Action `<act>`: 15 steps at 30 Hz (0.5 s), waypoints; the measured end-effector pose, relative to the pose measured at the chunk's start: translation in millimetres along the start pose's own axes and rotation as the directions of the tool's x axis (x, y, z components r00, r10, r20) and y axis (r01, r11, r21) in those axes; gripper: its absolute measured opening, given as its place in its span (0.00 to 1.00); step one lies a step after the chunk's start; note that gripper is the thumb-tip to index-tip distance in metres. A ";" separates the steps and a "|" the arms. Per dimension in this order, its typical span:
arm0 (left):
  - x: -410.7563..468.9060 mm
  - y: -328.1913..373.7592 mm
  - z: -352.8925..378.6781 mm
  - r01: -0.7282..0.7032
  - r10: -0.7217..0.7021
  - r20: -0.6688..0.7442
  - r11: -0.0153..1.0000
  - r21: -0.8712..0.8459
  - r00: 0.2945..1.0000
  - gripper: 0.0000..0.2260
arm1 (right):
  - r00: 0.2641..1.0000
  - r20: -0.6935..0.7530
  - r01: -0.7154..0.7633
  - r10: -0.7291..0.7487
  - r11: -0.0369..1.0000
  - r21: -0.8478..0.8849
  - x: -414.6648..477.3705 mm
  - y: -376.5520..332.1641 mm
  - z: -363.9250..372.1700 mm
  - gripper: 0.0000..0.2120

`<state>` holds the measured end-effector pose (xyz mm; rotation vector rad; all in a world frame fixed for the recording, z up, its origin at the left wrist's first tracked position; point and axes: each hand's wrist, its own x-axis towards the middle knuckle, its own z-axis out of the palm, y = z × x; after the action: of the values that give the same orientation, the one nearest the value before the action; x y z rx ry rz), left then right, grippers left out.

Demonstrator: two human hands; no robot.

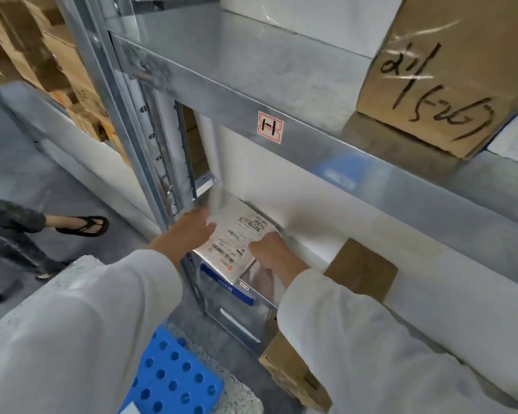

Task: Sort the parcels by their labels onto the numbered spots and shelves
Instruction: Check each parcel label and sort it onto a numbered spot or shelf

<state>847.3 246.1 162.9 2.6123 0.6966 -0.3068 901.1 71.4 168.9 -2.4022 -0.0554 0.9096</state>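
Note:
A flat white parcel (232, 237) with a barcode label reading 01050 lies at the left end of a lower metal shelf (262, 289). My left hand (189, 231) grips its left edge, fingers curled onto the top. My right hand (269, 249) holds its right edge, thumb on the label. Both arms wear white sleeves. Above, a metal shelf beam (371, 162) carries a sticker marked H (270, 127).
A brown box with handwritten marks (440, 73) stands on the upper shelf. Cardboard boxes sit on the lower shelf (362, 268) and on the floor (293, 372). A blue perforated crate (171, 380) is below my arms. Another person's sandalled foot (84, 225) is at left.

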 end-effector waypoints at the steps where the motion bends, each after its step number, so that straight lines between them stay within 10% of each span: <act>1: 4.3 0.7 3.1 0.022 -0.022 -0.001 1.000 0.006 1.000 0.17 | 1.000 0.005 -0.009 0.009 0.999 0.035 3.7 -1.9 0.8 0.19; 15: -34.1 15.8 22.9 0.184 -0.212 -0.011 0.871 -0.455 0.977 0.10 | 0.997 0.077 -0.051 0.026 0.939 0.340 1.0 -17.3 -8.0 0.13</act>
<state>824.1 208.9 158.5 2.1168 0.9359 -0.1050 909.5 82.2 182.2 -2.0544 0.1156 0.9376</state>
